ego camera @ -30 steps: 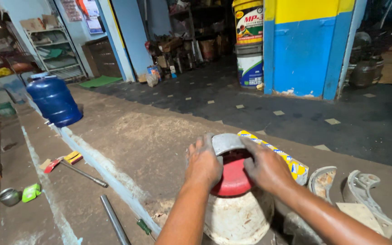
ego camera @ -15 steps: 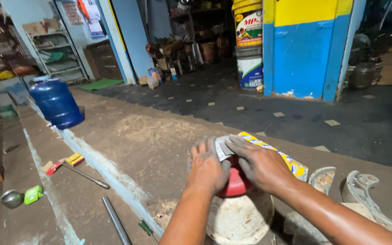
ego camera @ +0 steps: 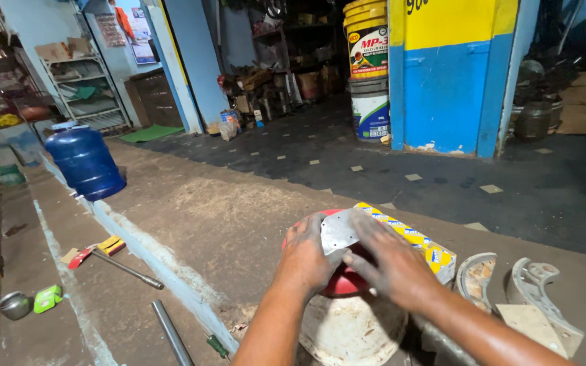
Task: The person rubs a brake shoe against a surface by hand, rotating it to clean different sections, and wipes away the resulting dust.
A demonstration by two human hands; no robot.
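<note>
Two hands met over one small grey sheet, a thin metal-looking piece with tiny holes along it. It lay flat-ish on top of a red rounded object, which sat on a pale, stained bucket. Sheet's long axis ran roughly from lower left to upper right, tilted away from the person, far corner toward the yellow-and-blue box.

Left hand: grip closed about the sheet's near-left edge, thumb on top, fingers wrapped down over the red object. Right hand: fingers spread and laid flat over the sheet's right side, pressing down rather than pinching; whether any finger curled under the edge could not be told. Both hands grimy.

The box lay just behind the right hand, long side running lower right to upper left, touching or nearly touching the red object. Two curved metal shoes lay to the right on the concrete floor, near each other.

Further left: a hammer with red head, a steel rod, a small metal bowl beside a green packet. A blue water jug stood well apart, up the kerb. Stacked paint buckets stood by the blue and yellow wall.
</note>
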